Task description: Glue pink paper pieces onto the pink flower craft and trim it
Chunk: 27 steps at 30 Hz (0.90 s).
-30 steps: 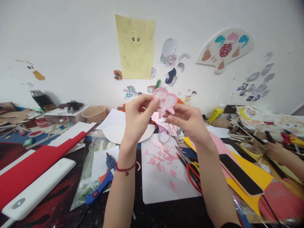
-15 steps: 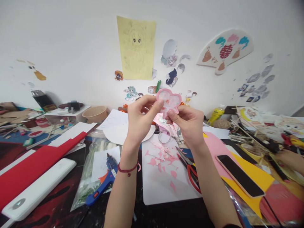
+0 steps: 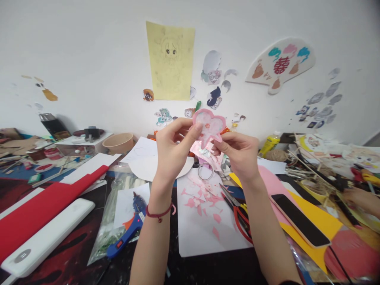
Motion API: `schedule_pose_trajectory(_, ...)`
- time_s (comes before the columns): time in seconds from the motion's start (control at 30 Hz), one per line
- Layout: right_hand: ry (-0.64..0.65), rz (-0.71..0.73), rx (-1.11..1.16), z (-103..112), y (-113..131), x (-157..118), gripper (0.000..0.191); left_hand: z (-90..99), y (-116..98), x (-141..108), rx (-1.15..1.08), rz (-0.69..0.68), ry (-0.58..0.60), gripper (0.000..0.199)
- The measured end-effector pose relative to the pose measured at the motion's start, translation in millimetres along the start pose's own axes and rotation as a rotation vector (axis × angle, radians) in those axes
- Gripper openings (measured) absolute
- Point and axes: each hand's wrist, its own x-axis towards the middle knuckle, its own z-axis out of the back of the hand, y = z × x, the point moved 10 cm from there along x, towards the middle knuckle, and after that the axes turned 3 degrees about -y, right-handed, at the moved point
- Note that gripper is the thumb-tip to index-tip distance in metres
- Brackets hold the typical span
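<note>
A pink-rimmed, butterfly-like cutout with a pale, patterned middle is held up above the desk. My left hand pinches its left side between thumb and fingers. At its lower right edge is my right hand, thumb and fingers pressed together; what lies between those fingertips is too small to tell. Below the hands, pink paper scraps lie on a white sheet, with a roll of tape at its top edge. Red-handled scissors rest beside my right forearm.
A blue glue gun and a white power strip lie at the left. A phone rests on yellow and pink sheets at the right. Another person's hand is at the right edge.
The cutout has shifted slightly left with my left hand. My right hand has moved a little right and down, its thumb sliding off the cutout's face to its edge.
</note>
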Motion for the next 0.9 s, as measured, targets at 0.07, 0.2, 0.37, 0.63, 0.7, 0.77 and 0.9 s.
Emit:
schedule_pose_trajectory(0.07, -0.045, 0.021, -0.019, 11.4, 1.5, 3.3, 0.013, 2.7, -0.6, 0.2, 0.023, -0.002, -0.015, 0.019)
schedule_pose_trajectory(0.2, -0.220, 0.077, 0.013, 49.6, 3.1, 12.3, 0.019, 5.1, -0.4, 0.6, 0.050, -0.002, -0.020, 0.019)
schedule_pose_trajectory(0.37, -0.367, 0.049, 0.133, 79.8, -6.2, 19.4, 0.027, 6.1, 1.5, 0.7, 0.043, 0.018, -0.022, 0.020)
schedule_pose_trajectory(0.63, 0.036, -0.002, -0.057, 6.9, 3.9, 4.1, 0.049, 6.4, -2.6, 0.7, 0.003, 0.002, -0.024, 0.017)
schedule_pose_trajectory(0.7, 0.118, 0.027, -0.090, -7.2, 9.6, -1.9, 0.044, 6.3, -1.6, 0.7, 0.010, 0.009, -0.020, 0.018)
schedule_pose_trajectory(0.77, 0.154, 0.051, -0.090, -13.4, 13.3, -5.4, 0.035, 5.8, -0.3, 0.5, 0.021, 0.017, -0.015, 0.019)
schedule_pose_trajectory(0.9, 0.144, 0.094, -0.042, -12.4, 15.9, -6.6, 0.020, 3.8, 0.8, 0.4, -0.007, 0.023, 0.005, 0.018)
